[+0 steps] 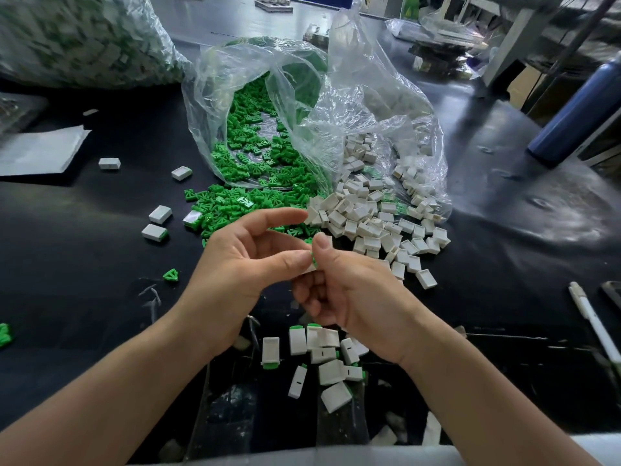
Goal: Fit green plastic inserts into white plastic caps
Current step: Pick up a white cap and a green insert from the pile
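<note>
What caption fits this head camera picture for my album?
Left hand and right hand pinch white cap and green insert together over the black table.

The held piece [312,264] at centre frame shows only a sliver of white and green; the thumb of the left hand [242,264] and the pinching right hand [349,290] cover the rest; whether the left fingers close behind it cannot be told; the big bag [77,38] at upper left is smeared and cut by the top and left edges; the blue bottle [578,105] runs off the right edge; the pen [591,321] leaves at lower right; the finished caps [322,351] lie partly under the right wrist; the upper-right background is blurred beyond telling.
</note>
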`<action>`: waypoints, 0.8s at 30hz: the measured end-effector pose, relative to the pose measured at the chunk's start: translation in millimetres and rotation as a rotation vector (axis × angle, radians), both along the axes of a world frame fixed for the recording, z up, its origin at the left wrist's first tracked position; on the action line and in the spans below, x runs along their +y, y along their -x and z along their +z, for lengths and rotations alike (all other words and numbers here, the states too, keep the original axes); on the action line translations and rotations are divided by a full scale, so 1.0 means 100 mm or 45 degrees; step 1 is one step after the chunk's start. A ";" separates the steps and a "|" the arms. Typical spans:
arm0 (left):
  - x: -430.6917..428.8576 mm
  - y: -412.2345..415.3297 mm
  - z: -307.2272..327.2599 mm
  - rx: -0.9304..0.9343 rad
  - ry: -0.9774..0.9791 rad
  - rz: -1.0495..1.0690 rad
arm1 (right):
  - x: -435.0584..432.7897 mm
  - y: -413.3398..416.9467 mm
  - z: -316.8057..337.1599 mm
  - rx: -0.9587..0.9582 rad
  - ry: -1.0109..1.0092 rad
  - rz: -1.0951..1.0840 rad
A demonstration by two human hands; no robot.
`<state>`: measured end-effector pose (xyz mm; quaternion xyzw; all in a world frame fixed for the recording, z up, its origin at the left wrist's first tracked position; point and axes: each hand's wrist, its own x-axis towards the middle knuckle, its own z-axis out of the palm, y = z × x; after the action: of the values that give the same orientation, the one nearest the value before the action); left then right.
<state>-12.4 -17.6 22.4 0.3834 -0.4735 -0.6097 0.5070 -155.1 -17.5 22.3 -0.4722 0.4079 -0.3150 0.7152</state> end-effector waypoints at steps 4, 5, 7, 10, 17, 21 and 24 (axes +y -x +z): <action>-0.02 -0.02 -0.02 -0.027 0.009 -0.019 | 0.00 0.00 -0.02 0.091 0.098 -0.014; -0.02 -0.02 -0.02 -0.016 0.011 -0.021 | 0.00 0.01 -0.02 0.106 0.115 -0.020; -0.02 -0.03 -0.01 0.003 0.017 -0.031 | 0.00 0.01 -0.02 0.113 0.134 -0.033; -0.01 -0.03 0.00 0.010 0.042 -0.038 | 0.00 0.00 -0.01 0.091 0.147 -0.031; 0.02 -0.01 0.00 -0.047 0.065 -0.051 | 0.00 0.01 -0.05 0.206 0.159 0.048; 0.02 -0.01 0.01 0.010 0.032 -0.055 | 0.01 0.02 -0.03 0.184 0.184 0.022; 0.01 -0.01 0.00 -0.008 0.008 -0.064 | 0.01 0.00 -0.03 0.200 0.192 0.023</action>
<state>-11.4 -16.6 22.5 0.3718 -0.4865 -0.6195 0.4913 -155.6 -16.1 19.7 -0.5515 0.4336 -0.3003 0.6463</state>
